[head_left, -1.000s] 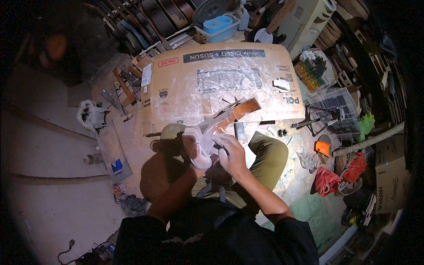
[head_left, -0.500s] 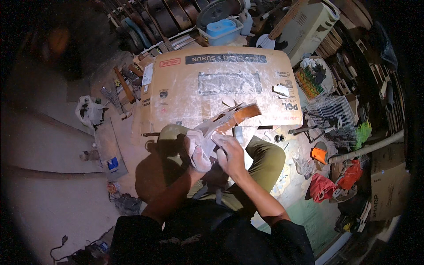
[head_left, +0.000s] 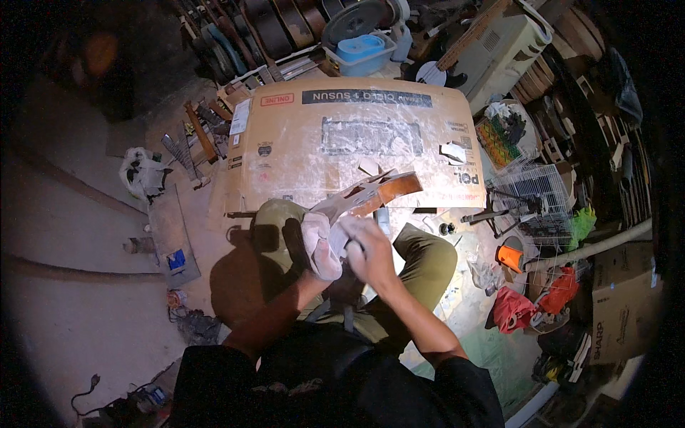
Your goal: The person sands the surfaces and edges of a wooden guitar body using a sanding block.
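Observation:
My left hand (head_left: 322, 251), in a pale dusty glove, is closed around the near end of a curved wooden piece (head_left: 399, 187). The piece reaches away to the right above my lap; its upper face is whitened by dust, and one side shows glossy brown. My right hand (head_left: 367, 250) is bare and dusty, with its fingers curled in against the near part of the piece, beside the glove. Motion smears those fingers, and whatever may lie under them is hidden.
A large flattened cardboard sheet (head_left: 285, 167), streaked with dust, spans the floor ahead of my knees. Wooden tools (head_left: 202, 135) lie to its left. On the right stand a white wire rack (head_left: 546, 192), an orange cup (head_left: 509, 258) and red bags (head_left: 514, 310). A blue tub (head_left: 360, 48) sits behind.
My right hand has shifted slightly left and blurred against the wooden piece. The left hand keeps its hold. The whole view has moved a little.

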Demonstrator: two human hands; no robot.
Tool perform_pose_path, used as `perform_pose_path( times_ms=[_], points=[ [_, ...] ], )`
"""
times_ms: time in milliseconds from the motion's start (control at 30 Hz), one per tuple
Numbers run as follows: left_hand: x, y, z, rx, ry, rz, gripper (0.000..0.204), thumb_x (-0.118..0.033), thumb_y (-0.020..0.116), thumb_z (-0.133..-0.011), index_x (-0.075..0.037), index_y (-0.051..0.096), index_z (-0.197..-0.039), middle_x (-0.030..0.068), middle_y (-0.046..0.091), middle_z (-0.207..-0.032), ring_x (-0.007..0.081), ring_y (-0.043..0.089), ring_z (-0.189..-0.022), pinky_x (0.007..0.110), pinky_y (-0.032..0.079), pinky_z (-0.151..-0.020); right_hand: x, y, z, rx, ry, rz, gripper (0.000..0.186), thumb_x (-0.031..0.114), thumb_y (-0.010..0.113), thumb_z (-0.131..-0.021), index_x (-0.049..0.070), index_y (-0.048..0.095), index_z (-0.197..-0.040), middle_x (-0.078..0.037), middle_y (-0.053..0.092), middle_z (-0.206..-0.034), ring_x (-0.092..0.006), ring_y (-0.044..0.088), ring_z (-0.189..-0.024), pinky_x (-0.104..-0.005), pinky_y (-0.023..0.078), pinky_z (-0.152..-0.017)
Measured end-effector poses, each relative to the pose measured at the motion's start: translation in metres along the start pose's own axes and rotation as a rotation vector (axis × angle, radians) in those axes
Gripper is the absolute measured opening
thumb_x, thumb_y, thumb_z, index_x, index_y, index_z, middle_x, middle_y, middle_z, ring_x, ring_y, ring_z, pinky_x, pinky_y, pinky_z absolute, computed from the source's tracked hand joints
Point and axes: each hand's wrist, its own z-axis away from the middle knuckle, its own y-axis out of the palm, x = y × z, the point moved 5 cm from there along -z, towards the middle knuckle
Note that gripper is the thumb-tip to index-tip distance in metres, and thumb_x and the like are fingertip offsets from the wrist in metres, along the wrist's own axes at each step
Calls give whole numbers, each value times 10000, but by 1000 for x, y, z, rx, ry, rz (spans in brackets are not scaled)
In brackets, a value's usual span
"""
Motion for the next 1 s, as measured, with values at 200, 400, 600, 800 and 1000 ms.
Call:
perform_pose_path(
  times_ms=[200, 400, 600, 800, 1000],
  points=[
    [-12, 5, -2, 96, -30, -146, 864, -625, 474, -878, 21, 302, -1426, 179, 433, -1393, 299, 435, -1298, 422, 332, -1103, -15, -7, 2, -7, 28, 18, 396, -77, 555, -755, -31, 672, -1130, -201, 648, -1096, -335, 645, -1021, -362, 510, -889],
    [-2, -13, -1, 164, -92, -166, 849, -616, 458, -888, 17, 306, -1433, 190, 435, -1400, 291, 440, -1298, 415, 331, -1104, 0, -5, -1, 15, 25, -73, 420, -44, 549, -755, -32, 657, -1161, -206, 645, -1110, -357, 635, -1031, -367, 499, -921],
    [-61, 40, -24, 105, 266, -263, 369, -348, 505, -903, -22, 381, -1024, 104, 371, -980, 206, 386, -899, 358, 350, -802, 19, -2, 13, 31, 47, -44, 482, -27, 574, -739, -7, 633, -1217, -204, 620, -1137, -376, 601, -1047, -402, 496, -918],
    [-101, 57, -51, 23, 241, -234, 207, -194, 500, -849, -27, 408, -927, 127, 432, -921, 184, 423, -824, 334, 380, -768, 14, 6, 14, 36, -22, 162, 538, 50, 628, -792, 69, 589, -1329, -167, 575, -1265, -368, 557, -985, -446, 464, -873],
    [-96, 58, -53, 172, 245, -306, 258, -282, 521, -932, -42, 424, -924, 78, 462, -862, 183, 455, -813, 339, 403, -779, -7, 10, 0, 61, 65, 453, 517, 33, 529, -857, 135, 580, -1361, -135, 526, -1356, -350, 517, -1048, -447, 399, -878]
  ],
)
